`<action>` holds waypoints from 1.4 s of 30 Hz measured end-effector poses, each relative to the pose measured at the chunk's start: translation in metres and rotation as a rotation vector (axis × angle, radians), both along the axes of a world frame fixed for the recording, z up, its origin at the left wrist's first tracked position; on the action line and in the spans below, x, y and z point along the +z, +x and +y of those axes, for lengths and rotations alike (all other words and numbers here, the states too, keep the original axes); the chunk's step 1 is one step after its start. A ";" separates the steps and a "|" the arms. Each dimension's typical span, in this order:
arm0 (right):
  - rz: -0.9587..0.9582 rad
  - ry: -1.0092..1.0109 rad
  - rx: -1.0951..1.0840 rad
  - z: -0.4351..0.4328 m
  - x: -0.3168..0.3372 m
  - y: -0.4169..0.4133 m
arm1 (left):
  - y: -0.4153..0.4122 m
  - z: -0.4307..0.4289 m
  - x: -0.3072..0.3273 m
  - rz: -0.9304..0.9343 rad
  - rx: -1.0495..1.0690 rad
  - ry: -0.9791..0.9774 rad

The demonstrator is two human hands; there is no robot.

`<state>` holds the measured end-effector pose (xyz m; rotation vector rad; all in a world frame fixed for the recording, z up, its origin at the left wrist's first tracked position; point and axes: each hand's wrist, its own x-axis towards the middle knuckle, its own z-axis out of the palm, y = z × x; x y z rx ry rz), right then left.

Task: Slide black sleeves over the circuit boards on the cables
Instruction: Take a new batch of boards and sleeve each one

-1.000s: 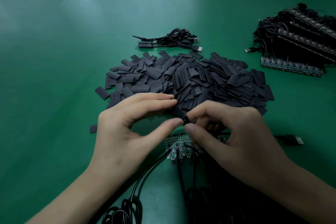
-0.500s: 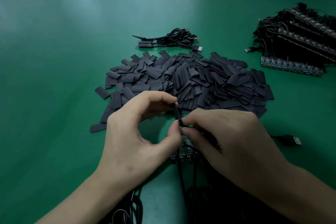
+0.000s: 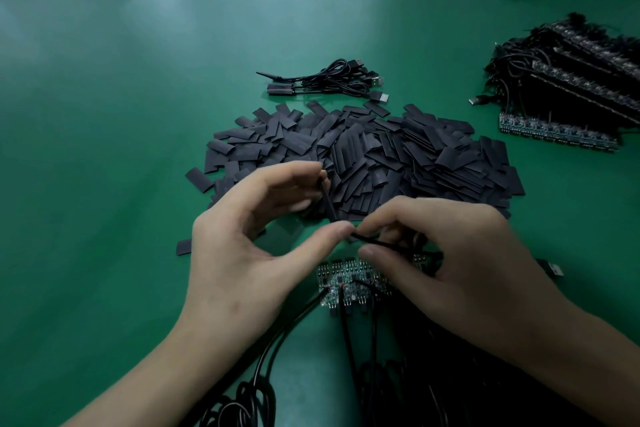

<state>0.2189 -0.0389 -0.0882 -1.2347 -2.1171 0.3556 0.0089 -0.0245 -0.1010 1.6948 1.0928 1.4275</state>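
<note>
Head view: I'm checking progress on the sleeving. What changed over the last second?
The left hand arched its straighter fingers higher, still pinching one black sleeve between forefinger and thumb; the sleeve now stands steeper, edge-on. Its lower end meets the cable that the right hand pinches. The right hand, sleeve pile and circuit boards stayed about where they were.

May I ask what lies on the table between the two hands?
Head view: a cluster of circuit boards with black cables attached lies between the left hand and right hand, below their thumbs.
</note>
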 end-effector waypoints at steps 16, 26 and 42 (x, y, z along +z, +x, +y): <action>-0.222 0.079 -0.235 0.080 0.074 0.041 | -0.017 0.000 0.005 0.610 0.048 -0.032; -0.567 0.139 -0.212 0.268 0.063 -0.033 | -0.020 -0.002 0.005 0.663 -0.210 -0.208; 0.001 -0.536 0.217 0.037 0.043 0.000 | -0.013 0.003 0.006 -0.166 -0.223 -0.470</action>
